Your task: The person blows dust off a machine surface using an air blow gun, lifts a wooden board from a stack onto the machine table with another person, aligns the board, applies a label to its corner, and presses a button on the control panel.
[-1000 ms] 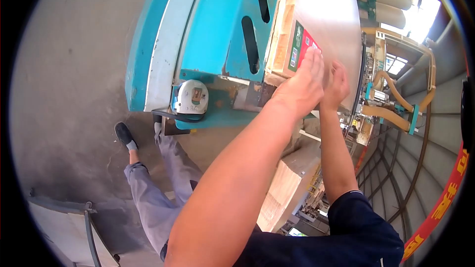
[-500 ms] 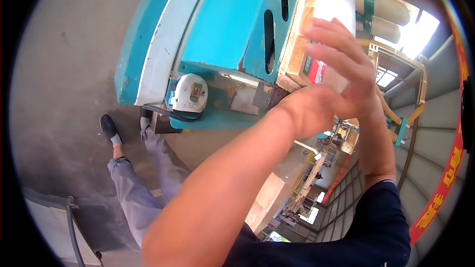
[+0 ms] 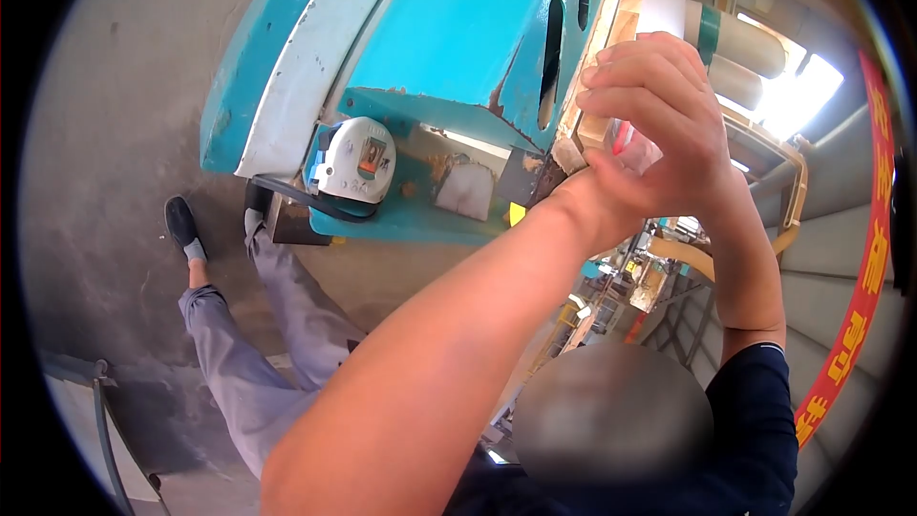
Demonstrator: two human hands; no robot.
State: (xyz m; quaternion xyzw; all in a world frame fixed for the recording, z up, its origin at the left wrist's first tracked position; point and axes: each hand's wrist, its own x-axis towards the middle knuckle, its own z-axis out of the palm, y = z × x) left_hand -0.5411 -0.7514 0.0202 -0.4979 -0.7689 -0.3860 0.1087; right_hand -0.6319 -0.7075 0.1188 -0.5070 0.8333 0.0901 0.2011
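My left hand (image 3: 616, 193) extends from the large forearm and overlaps the base of my right hand; its fingers are hidden, so any hold is unclear. Above it, my right hand (image 3: 659, 100) is curved, fingers bent and somewhat apart, with nothing visible gripped. Its fingertips overlap the edge of a pale wooden panel (image 3: 628, 11); whether they touch it cannot be made out. Through the gap between the hands shows a red label (image 3: 623, 137). The panel lies along a turquoise machine (image 3: 449, 29) with dark slots.
A white tape measure (image 3: 358, 161) sits on the machine's lower ledge (image 3: 420, 215), near a black cable. My legs (image 3: 287, 296) are over the grey floor. Large ducts (image 3: 750, 38) and a red banner (image 3: 860, 296) are at the right. A blurred oval (image 3: 611, 416) covers the lower middle.
Both hands have come away from the red and green label and now cross in front of the panel's edge. The right hand's fingers are more bent than half a second ago. The view has shifted.
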